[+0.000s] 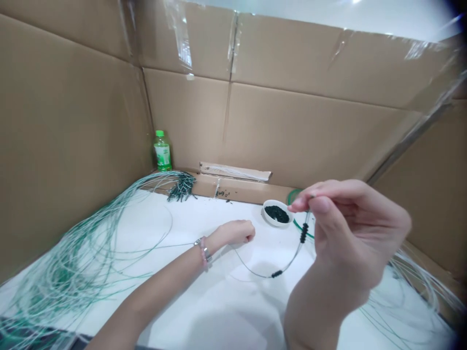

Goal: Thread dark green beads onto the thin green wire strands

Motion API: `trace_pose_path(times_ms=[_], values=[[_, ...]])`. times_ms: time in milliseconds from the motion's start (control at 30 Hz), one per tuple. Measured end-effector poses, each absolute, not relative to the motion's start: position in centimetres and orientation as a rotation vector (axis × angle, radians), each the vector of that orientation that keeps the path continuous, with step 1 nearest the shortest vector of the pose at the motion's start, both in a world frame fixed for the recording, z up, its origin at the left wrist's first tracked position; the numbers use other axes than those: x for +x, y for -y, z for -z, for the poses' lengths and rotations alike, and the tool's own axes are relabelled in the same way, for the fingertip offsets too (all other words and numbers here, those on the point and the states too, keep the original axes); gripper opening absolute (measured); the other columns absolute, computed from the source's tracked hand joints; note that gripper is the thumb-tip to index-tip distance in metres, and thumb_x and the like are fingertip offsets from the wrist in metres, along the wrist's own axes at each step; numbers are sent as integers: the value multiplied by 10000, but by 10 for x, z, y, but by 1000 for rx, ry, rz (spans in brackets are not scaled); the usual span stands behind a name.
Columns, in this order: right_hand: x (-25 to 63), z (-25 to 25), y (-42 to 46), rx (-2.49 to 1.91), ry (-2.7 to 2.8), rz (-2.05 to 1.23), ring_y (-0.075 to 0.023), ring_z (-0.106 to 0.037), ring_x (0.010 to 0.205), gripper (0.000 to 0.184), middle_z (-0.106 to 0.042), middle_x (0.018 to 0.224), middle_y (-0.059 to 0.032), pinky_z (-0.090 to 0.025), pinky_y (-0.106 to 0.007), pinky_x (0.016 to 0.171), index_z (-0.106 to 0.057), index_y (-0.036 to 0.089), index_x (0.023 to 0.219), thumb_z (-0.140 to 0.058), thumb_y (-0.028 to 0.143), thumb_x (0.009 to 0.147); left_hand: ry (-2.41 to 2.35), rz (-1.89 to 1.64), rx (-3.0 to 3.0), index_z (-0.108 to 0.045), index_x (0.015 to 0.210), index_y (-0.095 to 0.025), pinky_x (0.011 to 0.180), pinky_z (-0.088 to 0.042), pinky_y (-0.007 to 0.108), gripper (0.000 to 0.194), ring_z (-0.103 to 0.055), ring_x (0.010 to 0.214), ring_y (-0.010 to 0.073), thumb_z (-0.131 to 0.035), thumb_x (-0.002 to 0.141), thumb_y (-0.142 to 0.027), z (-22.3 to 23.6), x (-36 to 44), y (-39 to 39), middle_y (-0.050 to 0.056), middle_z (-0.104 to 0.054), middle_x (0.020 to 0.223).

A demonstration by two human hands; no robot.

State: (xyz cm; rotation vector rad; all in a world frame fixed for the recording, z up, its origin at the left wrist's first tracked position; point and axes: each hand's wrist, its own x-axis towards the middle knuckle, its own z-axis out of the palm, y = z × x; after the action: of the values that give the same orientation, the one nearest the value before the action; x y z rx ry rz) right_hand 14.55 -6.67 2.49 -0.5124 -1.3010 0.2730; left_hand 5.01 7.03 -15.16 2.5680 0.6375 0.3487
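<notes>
My right hand [350, 233] is raised close to the camera, thumb and forefinger pinched on the upper end of a thin string [251, 269]. A tiny dark piece shows at the fingertips. One cluster of black beads [304, 233] hangs on the string just below the pinch; a smaller cluster of black beads [277, 273] sits at the low point of its curve. My left hand [237, 232] is closed in a loose fist low over the white table, where the string passes out from under it. Its fingertips are mostly hidden.
A white bowl [267, 218] of small dark beads stands between the hands, beside a green coil [297, 223]. Many green and white strings [73, 262] lie at left, their bundled dark ends [182, 186] behind. A green bottle [163, 151] stands in the corner. Cardboard walls [292, 126] enclose the table.
</notes>
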Motion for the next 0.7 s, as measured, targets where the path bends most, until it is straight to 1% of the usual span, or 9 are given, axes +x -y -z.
trace_pose_path(times_ms=[67, 133, 200, 300, 333, 433, 533, 633, 700], values=[[143, -24, 67, -550, 1312, -241, -111, -585, 541, 146, -617, 621, 23, -458, -247, 459, -697, 207, 752, -651, 68, 755, -611, -403, 2525, -628, 655, -108, 575, -441, 243, 91, -531, 571, 100, -630, 743, -131, 137, 49, -72, 22, -614, 626], [140, -24, 69, -623, 1359, -212, -115, -578, 553, 152, -625, 638, 21, -468, -243, 461, -699, 229, 760, -651, 85, 758, -571, -545, 2457, -653, 674, -115, 576, -423, 237, 50, -551, 597, 110, -627, 708, -92, 114, 45, -73, 36, -652, 663], [138, -25, 74, -706, 1402, -172, -112, -576, 567, 142, -633, 657, 20, -485, -229, 477, -695, 236, 760, -657, 99, 757, -537, -758, 2355, -663, 790, -120, 628, -449, 240, 75, -594, 692, 126, -605, 770, -164, 87, 40, -67, 54, -683, 773], [133, -27, 81, -811, 1456, -140, -99, -584, 586, 118, -627, 657, 26, -500, -201, 509, -669, 222, 755, -657, 105, 760, -516, -1114, 2141, -617, 891, -121, 701, -491, 263, 222, -625, 830, 145, -539, 855, -325, 45, 31, -47, 87, -677, 903], [131, -27, 83, -845, 1473, -138, -95, -589, 596, 113, -626, 662, 29, -502, -194, 519, -658, 219, 758, -653, 107, 765, -478, -1249, 2028, -608, 882, -131, 701, -503, 256, 230, -632, 820, 133, -555, 846, -352, 33, 27, -38, 77, -675, 900], [128, -27, 85, -912, 1506, -134, -86, -594, 626, 91, -623, 684, 34, -512, -185, 551, -635, 213, 766, -638, 124, 784, -140, -1591, 1501, -624, 768, -169, 658, -521, 186, 163, -642, 691, 75, -733, 708, -273, 7, 19, -9, -6, -675, 742], [123, -25, 85, -861, 1494, -154, -113, -621, 725, 65, -652, 776, 6, -547, -212, 589, -632, 206, 788, -615, 145, 806, 21, -1641, 1301, -637, 737, -195, 614, -532, 141, 158, -641, 621, 47, -772, 669, -241, -4, 15, 12, -43, -677, 681], [118, -22, 85, -766, 1446, -169, -148, -647, 824, 73, -672, 895, -28, -578, -248, 622, -623, 201, 805, -592, 134, 811, 57, -1630, 1284, -633, 732, -201, 589, -546, 135, 153, -655, 621, 56, -768, 679, -249, -6, 16, 20, -44, -691, 676], [115, -21, 85, -727, 1417, -158, -154, -657, 827, 83, -678, 916, -36, -583, -253, 626, -615, 201, 797, -588, 122, 805, 69, -1625, 1314, -627, 733, -199, 582, -556, 139, 154, -661, 614, 64, -764, 686, -253, -5, 17, 20, -38, -699, 679]])
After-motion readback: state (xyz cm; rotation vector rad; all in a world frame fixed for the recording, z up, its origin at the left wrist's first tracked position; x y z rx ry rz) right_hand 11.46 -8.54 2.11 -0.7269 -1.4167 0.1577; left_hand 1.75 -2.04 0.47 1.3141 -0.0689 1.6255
